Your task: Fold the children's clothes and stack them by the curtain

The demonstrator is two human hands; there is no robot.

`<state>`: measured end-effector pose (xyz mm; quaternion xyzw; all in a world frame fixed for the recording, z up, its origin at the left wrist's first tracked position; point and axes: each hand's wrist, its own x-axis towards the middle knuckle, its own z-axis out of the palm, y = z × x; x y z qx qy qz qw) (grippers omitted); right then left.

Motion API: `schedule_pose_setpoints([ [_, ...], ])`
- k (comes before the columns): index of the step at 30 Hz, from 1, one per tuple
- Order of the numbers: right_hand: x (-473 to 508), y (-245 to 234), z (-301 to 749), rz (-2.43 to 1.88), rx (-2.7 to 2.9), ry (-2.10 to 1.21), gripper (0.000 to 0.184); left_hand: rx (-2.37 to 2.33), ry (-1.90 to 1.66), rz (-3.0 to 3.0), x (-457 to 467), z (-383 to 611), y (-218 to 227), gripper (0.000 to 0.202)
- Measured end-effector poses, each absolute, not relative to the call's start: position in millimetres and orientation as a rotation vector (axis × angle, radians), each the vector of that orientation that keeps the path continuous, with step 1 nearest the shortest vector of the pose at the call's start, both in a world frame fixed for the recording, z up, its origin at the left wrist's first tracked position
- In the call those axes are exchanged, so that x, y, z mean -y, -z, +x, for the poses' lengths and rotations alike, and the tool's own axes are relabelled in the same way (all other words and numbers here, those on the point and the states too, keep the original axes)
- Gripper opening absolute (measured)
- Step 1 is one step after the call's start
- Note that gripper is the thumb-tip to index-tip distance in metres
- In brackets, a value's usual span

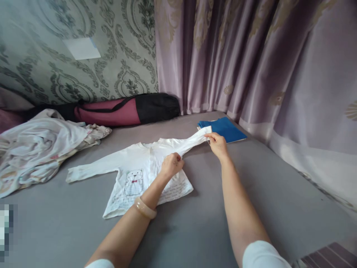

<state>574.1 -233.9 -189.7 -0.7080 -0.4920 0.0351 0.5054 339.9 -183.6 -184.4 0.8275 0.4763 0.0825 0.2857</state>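
A small white long-sleeved shirt (131, 167) with a bear print lies flat on the grey bed sheet (209, 208). My left hand (170, 164), with a pale bangle on the wrist, is closed on the shirt near its right shoulder. My right hand (218, 144) pinches the cuff end of the shirt's right sleeve (192, 142), which is pulled out and lifted towards the far right. The other sleeve lies stretched out to the left.
A folded blue garment (226, 129) lies just beyond my right hand. A heap of pale clothes (39, 145) sits at the left. A maroon and black bag (131, 109) lies along the patterned wall. Mauve curtains (251, 59) hang along the right side.
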Motion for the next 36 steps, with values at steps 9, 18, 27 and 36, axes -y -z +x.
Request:
schedule_pose_setpoints([
  [9, 234.5, 195.4, 573.2, -2.137, 1.017, -0.068, 0.028, -1.179, -0.282, 2.168, 168.0, 335.2, 193.6, 0.026],
  [18, 232.8, 198.4, 582.8, -1.875, 0.953, -0.162, 0.033, -1.246, -0.36, 2.28, 112.3, 339.6, 189.1, 0.045],
  [27, 224.1, 138.8, 511.8, -1.486, 1.089, -0.22, 0.041, -0.832, -0.375, 1.464, 123.4, 343.1, 142.7, 0.059],
  [36, 238.2, 117.1, 440.7, -1.479, 1.541, -0.459, 0.024, -0.737, -0.684, 0.797, 128.5, 322.0, 139.0, 0.015],
])
